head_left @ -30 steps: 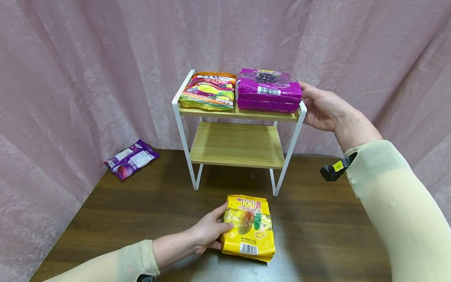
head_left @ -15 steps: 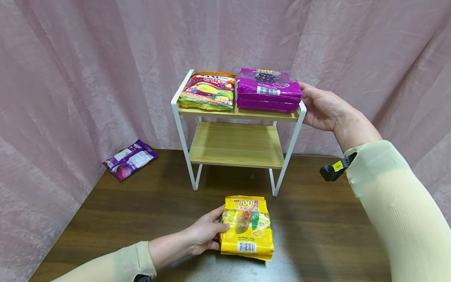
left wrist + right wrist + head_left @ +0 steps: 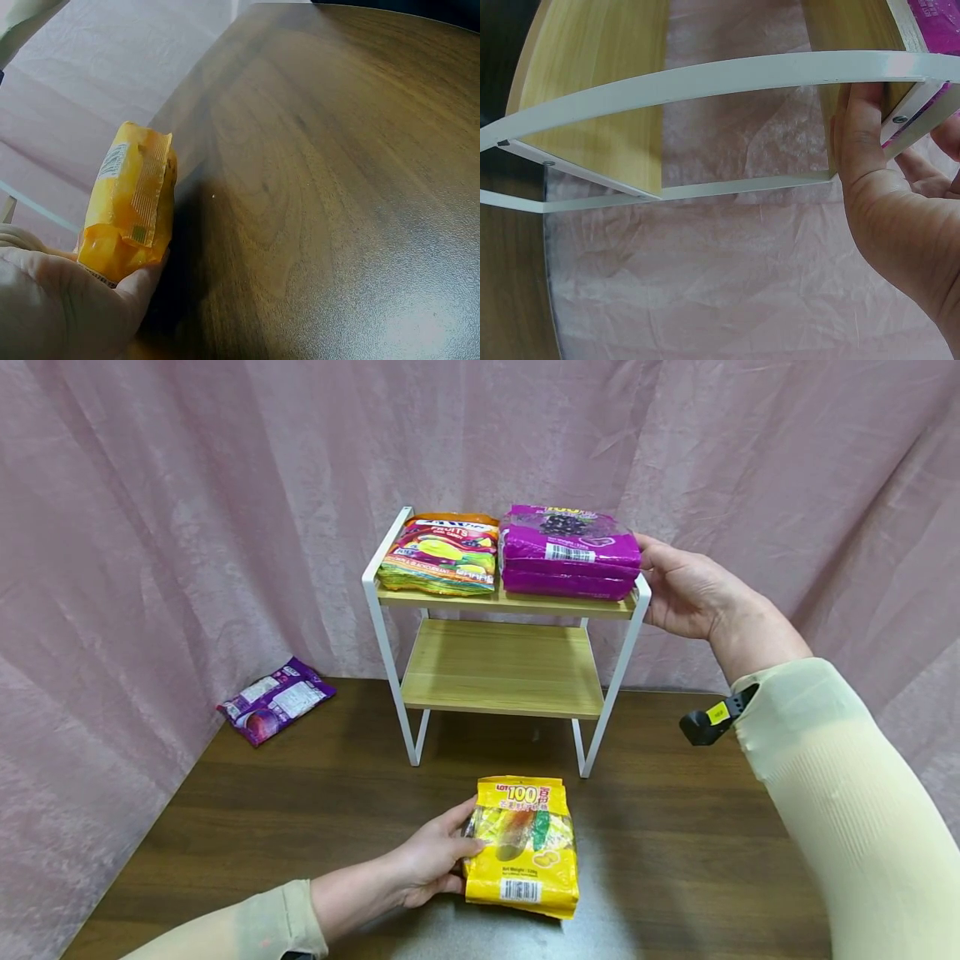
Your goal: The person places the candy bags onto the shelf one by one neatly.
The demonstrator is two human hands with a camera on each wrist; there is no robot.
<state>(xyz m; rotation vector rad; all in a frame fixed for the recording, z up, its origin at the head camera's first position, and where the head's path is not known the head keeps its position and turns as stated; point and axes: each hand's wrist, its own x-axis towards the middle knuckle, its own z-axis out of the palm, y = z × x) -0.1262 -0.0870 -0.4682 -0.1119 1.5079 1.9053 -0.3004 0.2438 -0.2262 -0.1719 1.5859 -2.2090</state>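
Note:
My left hand (image 3: 431,860) grips the left side of a yellow bag of mango candy (image 3: 522,852), thumb on its printed front. The bag is close over the table in front of a two-tier shelf. In the left wrist view, the yellow bag's (image 3: 129,199) sealed seam faces the camera above my thumb. My right hand (image 3: 686,589) holds the right end of the shelf's top tier (image 3: 551,604). As the right wrist view shows, one digit (image 3: 862,139) reaches under the top board while other fingers are outside the white frame (image 3: 727,79). Beside them lies a purple grape candy bag (image 3: 570,556).
An orange and green fruit candy bag (image 3: 438,556) lies on the top tier's left half. Below it is the bare wooden lower tier (image 3: 502,668). A flat purple packet (image 3: 276,700) lies at the table's back left. Pink curtain (image 3: 225,485) hangs behind.
The yellow bag and my left hand have shifted slightly to the left, the bag turning a little more upright in view. My right hand stays at the shelf's end.

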